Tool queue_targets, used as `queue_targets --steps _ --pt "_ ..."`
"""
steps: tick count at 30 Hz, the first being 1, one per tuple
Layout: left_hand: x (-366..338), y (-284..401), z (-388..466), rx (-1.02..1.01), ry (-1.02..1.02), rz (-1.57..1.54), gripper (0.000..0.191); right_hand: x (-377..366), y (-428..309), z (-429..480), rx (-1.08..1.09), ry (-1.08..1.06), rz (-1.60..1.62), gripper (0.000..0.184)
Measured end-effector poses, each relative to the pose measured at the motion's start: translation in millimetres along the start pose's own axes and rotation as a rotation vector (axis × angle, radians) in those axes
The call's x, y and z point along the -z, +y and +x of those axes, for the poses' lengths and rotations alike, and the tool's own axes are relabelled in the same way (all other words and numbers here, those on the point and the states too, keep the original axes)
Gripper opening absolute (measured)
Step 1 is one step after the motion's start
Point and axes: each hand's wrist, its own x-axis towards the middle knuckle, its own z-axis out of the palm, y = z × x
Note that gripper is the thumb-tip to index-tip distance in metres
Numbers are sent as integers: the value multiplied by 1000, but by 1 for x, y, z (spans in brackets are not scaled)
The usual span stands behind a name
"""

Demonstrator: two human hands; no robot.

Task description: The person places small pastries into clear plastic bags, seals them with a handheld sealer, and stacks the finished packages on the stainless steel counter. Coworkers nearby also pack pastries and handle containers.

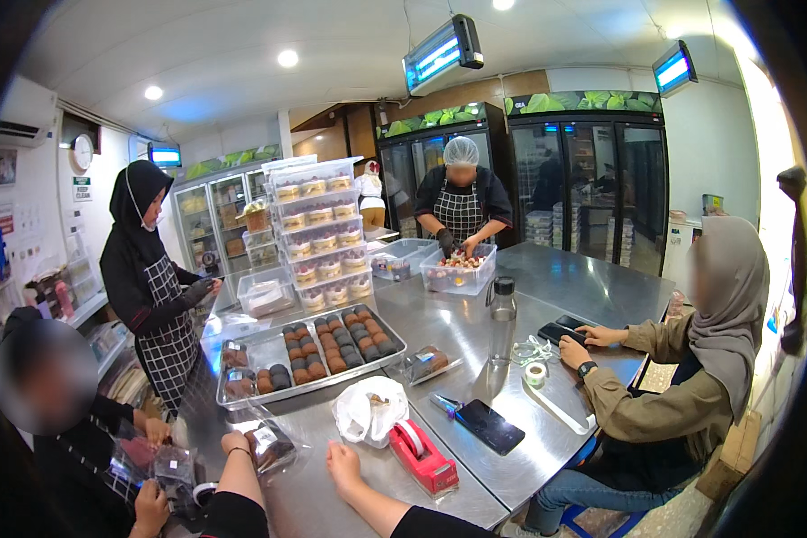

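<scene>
On the steel table, my left hand (236,442) is curled against the left side of a clear plastic bag of brown bread rolls (269,445), seeming to grip its edge. The bag bears a white label. My right hand (343,464) is to the right of that bag, its fingers curled in; nothing shows in them. Close to its right stands a red tape dispenser (424,458) with a roll of clear tape. Just behind the dispenser lies a crumpled white plastic bag (371,410).
Beyond my hands, a metal tray (385,363) holds rows of brown and black rolls. Bagged rolls (427,363), a phone (489,426), a bottle (503,323) and a ribbon roll (534,375) lie rightward. Dessert boxes (323,235) are stacked behind. Several people surround the table.
</scene>
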Motion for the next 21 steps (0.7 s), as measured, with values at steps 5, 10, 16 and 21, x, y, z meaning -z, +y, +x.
queue_targets --steps 5,10,16,21 --pt "16 40 -112 -674 290 -264 15 8 4 15 246 11 -259 30" --pt "74 67 -231 -962 -81 -629 18 9 -20 4 706 -109 -606 32" --pt "141 55 -311 -585 -490 -794 20 18 -78 -80 293 -632 -189 46" --pt "167 51 -342 -522 -558 -904 16 2 -132 -146 286 -296 -131 19"
